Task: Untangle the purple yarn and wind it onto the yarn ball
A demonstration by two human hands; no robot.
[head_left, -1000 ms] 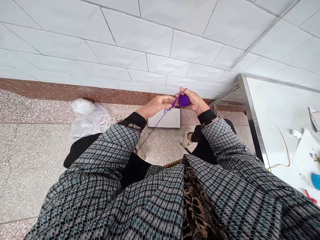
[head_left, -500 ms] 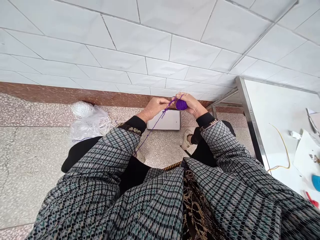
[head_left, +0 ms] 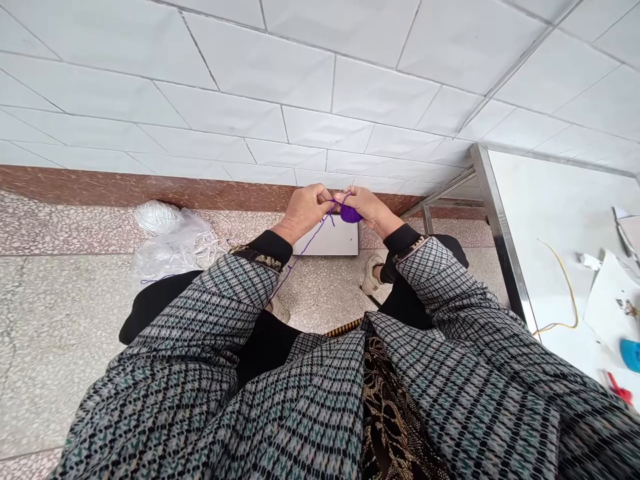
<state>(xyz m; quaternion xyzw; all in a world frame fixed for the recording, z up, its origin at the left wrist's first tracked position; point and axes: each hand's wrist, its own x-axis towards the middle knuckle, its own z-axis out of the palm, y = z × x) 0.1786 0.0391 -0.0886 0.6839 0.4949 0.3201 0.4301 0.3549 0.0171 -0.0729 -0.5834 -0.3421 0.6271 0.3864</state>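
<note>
Between my hands runs purple yarn (head_left: 311, 240), its strand trailing down toward my left shoe with small knots along it. My left hand (head_left: 306, 210) pinches the yarn between thumb and fingertips. My right hand (head_left: 370, 208) is closed around a small purple yarn ball (head_left: 351, 214), which bulges out below its fingers. The fingertips of both hands nearly meet where the strand is held. Below them a white flat box (head_left: 333, 238) lies on the floor, partly covered by the hands.
On the floor to the left lie a white yarn ball (head_left: 158, 217) and a clear plastic bag (head_left: 170, 252) with white cord. A metal-edged white table (head_left: 530, 220) stands at right, bearing a yellow cord (head_left: 571, 300), a blue object (head_left: 631, 355) and a red object (head_left: 618, 387). A tiled wall (head_left: 280, 73) rises ahead.
Both hands have shifted slightly left, and their fingertips have come closer together. The yarn ball has moved left with my right hand.
</note>
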